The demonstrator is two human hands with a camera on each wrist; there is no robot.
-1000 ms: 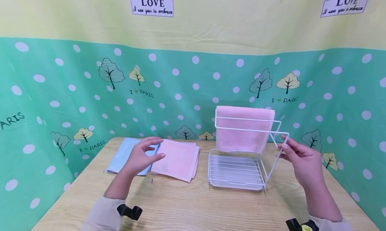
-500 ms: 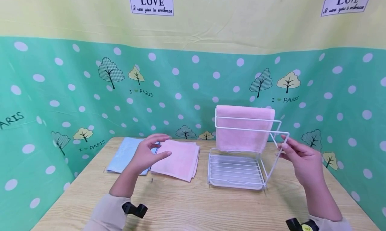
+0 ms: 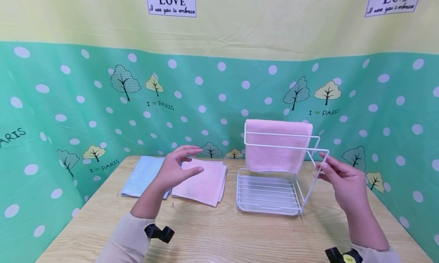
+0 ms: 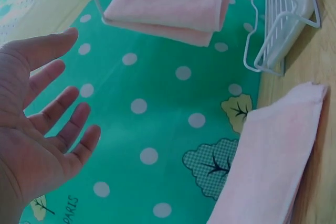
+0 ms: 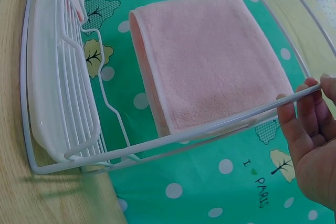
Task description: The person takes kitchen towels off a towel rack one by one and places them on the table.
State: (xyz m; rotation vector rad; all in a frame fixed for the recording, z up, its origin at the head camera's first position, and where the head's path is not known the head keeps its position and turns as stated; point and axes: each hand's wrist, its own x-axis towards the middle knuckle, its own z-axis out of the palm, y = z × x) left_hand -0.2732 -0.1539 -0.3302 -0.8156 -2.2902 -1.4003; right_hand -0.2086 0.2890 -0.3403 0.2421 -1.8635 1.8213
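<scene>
Hands [image 3: 173,169] [image 3: 350,186]: two. Rack [image 5: 210,126]: one. Tray [image 5: 44,77]: one. Table [image 3: 219,240]: one. Blue cloth [image 3: 142,179]: at least one. Pink cloths [image 3: 277,160] [image 3: 205,183]: at least two, one hung, one flat (the flat one shows several edges; cannot tell folds from separate pieces). Wrist cameras [image 3: 167,234] [image 3: 332,254]: two. LOVE labels [image 3: 171,5] [image 3: 394,4]: two.

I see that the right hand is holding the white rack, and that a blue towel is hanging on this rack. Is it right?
Not quite: the colour is wrong. A pink towel is hanging on the white rack, as the head view shows. The right hand is indeed holding the rack.
</scene>
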